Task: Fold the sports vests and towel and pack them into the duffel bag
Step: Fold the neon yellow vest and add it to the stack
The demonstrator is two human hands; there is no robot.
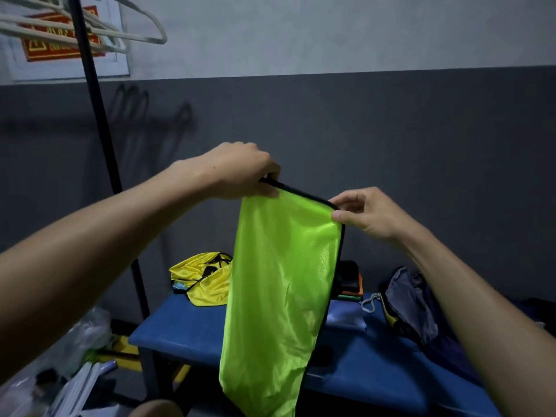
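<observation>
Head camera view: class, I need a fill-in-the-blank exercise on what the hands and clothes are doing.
1. Both hands hold up a lime-green mesh vest by its ____ trimmed top edge.
2. The left hand is ____ than the right hand.
3. A crumpled yellow mesh vest lies on the ____ padded bench.

Missing words: black; higher; blue

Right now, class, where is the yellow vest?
In the head view, the yellow vest lies crumpled at the blue bench's far left end, just left of the hanging green vest.
</observation>
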